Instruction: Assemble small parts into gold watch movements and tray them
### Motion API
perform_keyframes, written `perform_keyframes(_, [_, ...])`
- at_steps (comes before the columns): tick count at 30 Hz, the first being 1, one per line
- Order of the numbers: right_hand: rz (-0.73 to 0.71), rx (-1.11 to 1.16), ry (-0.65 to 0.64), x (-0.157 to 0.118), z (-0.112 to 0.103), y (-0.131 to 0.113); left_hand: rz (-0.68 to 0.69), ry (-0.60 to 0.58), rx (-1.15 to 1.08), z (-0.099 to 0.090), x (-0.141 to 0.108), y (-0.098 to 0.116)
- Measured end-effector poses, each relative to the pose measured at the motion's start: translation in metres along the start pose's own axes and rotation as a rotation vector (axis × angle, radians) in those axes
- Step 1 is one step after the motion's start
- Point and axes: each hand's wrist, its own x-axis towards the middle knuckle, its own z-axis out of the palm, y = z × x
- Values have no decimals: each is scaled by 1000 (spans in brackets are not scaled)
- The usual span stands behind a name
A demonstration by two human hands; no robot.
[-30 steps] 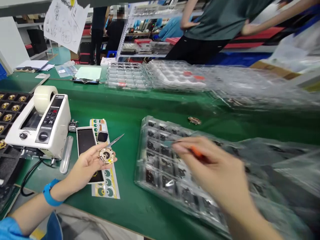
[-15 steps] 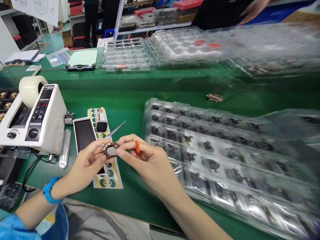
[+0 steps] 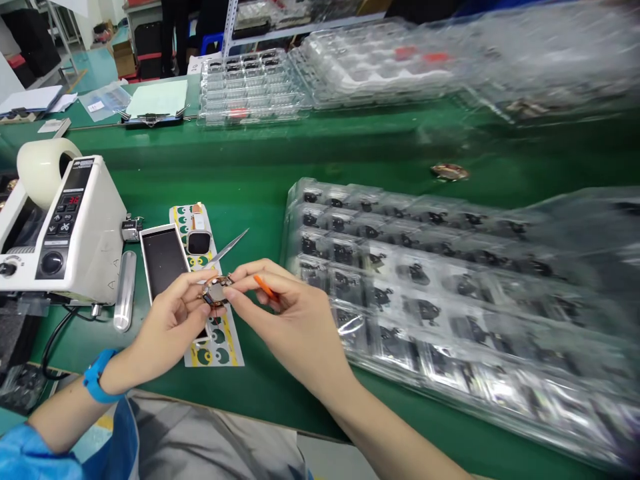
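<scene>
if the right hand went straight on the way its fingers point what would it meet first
The right hand would likely meet the small round part held by the left hand first; exact depth is unclear.

**Head-Worn View, Forward and Down**

The head camera faces forward and down from above the wearer's lap, close enough that the left hand and right hand show large, left of centre. The green bench stretches away; the tape dispenser is cut by the left edge, and background shelving shows at the top.
</scene>
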Motion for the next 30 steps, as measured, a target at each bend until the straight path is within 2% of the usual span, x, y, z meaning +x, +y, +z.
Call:
perform_keyframes(5, [-102, -66, 79, -3, 9, 5, -21, 58, -32, 3, 4, -2])
perform_keyframes(12, [-281, -194, 84, -6, 16, 12, -46, 164, -7, 5, 8, -5])
perform_keyframes(14, [-330, -228, 119, -8, 18, 16, -42, 186, -13, 5, 9, -4])
perform_keyframes(17, [-334, -305, 167, -8, 20, 19, -47, 214, -29, 5, 11, -4])
perform_keyframes(22, [-291, -270, -9, -2, 15, 16, -60, 207, -9, 2, 9, -6])
perform_keyframes(24, [-282, -262, -59, 1, 12, 15, -85, 170, 44, 0, 8, -7])
perform_keyframes(27, [-328, -319, -89, 3, 8, 13, -76, 128, 268, -2, 8, -5])
perform_keyframes(30, [-522, -384, 37, -3, 5, 12, 52, 196, 483, -4, 9, 3])
